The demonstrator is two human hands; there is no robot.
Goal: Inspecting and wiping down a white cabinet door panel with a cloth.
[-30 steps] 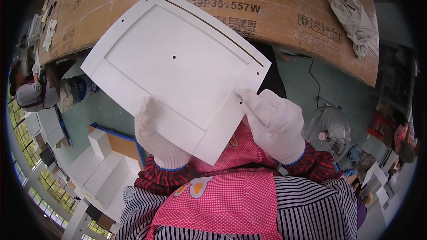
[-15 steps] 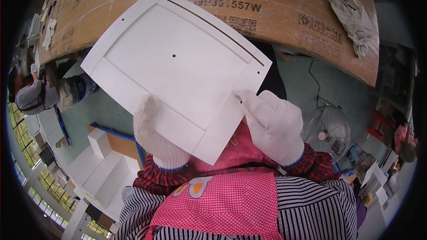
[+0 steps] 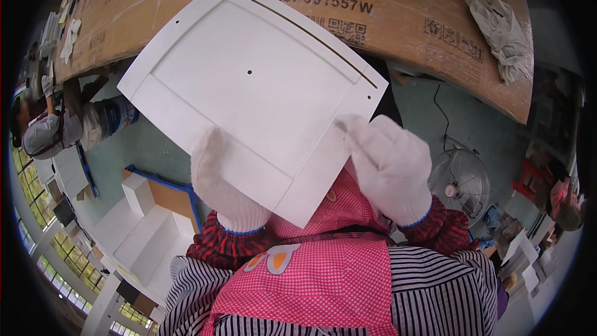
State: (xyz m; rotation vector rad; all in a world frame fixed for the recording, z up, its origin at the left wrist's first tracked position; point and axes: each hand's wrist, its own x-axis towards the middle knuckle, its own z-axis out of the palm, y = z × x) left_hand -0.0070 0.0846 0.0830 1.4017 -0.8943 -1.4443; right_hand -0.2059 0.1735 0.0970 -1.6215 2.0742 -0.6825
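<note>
A white panel (image 3: 249, 96), recessed in the middle with a raised frame, lies tilted in front of me. A long dark slot runs along its far right side, and several small dark holes dot it. My left hand (image 3: 224, 180), in a white knit glove, grips its near left edge, thumb on top and fingers hidden underneath. My right hand (image 3: 393, 165), gloved alike, is closed with its fingertips at the right-hand frame strip. Something small and greyish shows at those fingertips, too blurred to name.
A large cardboard-covered surface (image 3: 398, 31) spans the far side, with a crumpled whitish cloth (image 3: 497, 31) on its right. A floor fan (image 3: 460, 183) stands at right. White box-like furniture (image 3: 155, 242) sits at lower left. Another person (image 3: 53, 130) works at far left.
The panel has shifted slightly right and away from me, along with my left hand. My right hand has moved a little up and right along the frame strip.
</note>
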